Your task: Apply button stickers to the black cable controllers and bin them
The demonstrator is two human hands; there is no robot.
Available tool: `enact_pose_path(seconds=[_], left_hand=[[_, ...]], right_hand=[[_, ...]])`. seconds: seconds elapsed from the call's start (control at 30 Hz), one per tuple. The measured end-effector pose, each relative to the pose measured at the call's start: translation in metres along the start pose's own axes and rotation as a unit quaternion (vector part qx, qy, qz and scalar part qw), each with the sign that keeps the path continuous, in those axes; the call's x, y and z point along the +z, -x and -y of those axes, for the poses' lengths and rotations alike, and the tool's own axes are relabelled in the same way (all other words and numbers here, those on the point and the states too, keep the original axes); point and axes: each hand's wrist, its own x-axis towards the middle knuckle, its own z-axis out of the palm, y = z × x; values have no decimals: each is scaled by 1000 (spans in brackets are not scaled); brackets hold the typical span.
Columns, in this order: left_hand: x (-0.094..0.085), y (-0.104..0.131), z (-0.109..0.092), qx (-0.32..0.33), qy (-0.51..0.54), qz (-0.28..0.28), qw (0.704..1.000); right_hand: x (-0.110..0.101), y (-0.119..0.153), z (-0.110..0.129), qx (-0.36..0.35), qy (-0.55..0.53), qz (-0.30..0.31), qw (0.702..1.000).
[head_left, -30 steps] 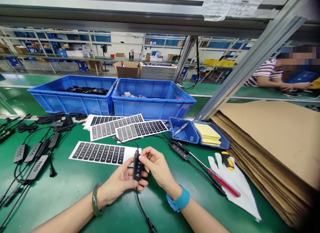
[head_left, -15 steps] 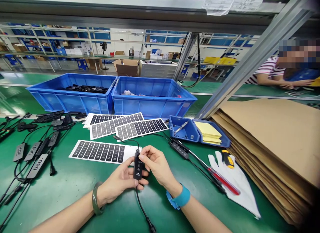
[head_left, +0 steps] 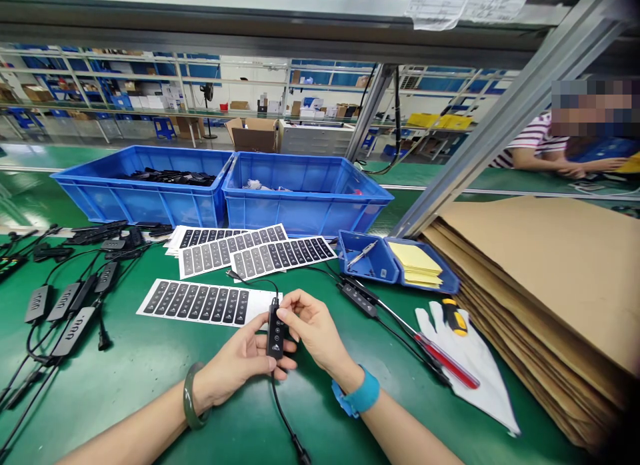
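Observation:
A small black inline controller (head_left: 275,337) with printed button symbols stands nearly upright, a cable leaving each end. My left hand (head_left: 239,358) is closed around its lower part, thumb on the near edge and fingers behind. With thumb and fingertips pinched, my right hand (head_left: 316,328) touches the controller's upper right edge; the fingers partly cover its top symbols. Behind my left hand lies a white label sheet (head_left: 265,300) with a row of dark labels and a bare right end. Another black controller (head_left: 358,298) with cables rests to the right.
Overlapping label sheets (head_left: 227,254) lie farther back. Two blue bins (head_left: 305,212) stand behind them. More cabled controllers (head_left: 75,330) are at left. At right are a small blue tray (head_left: 385,273), yellow slips (head_left: 416,264), a white glove (head_left: 483,368), a red-handled tool (head_left: 453,365) and stacked cardboard (head_left: 545,265).

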Motion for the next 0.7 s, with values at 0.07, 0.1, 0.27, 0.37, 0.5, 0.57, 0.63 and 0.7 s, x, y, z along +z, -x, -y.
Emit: enact_pose_path(seconds=[0.07, 0.1, 0.27, 0.37, 0.5, 0.57, 0.63, 0.7], left_hand=[[0, 0, 1, -2, -1, -5, 1000], [0, 0, 1, -3, -2, -9, 1000], [0, 0, 1, -1, 1, -9, 1000], [0, 0, 0, 1, 3, -8, 1000], [-1, -1, 3, -1, -1, -10, 1000], [-1, -1, 5, -2, -4, -15, 1000], [-1, -1, 6, -4, -7, -19, 1000], [-1, -1, 6, -6, -11, -21, 1000]], right_hand=[[0, 0, -1, -1, 3, 2, 1000], [0, 0, -1, -1, 6, 4, 1000], [0, 1, -1, -4, 14, 4, 1000], [0, 1, 0, -3, 15, 3, 1000], [0, 0, 0, -4, 23, -1, 1000], [0, 0, 0, -6, 30, -1, 1000], [0, 0, 0, -8, 41, -2, 999], [0, 0, 0, -8, 55, -6, 998]])
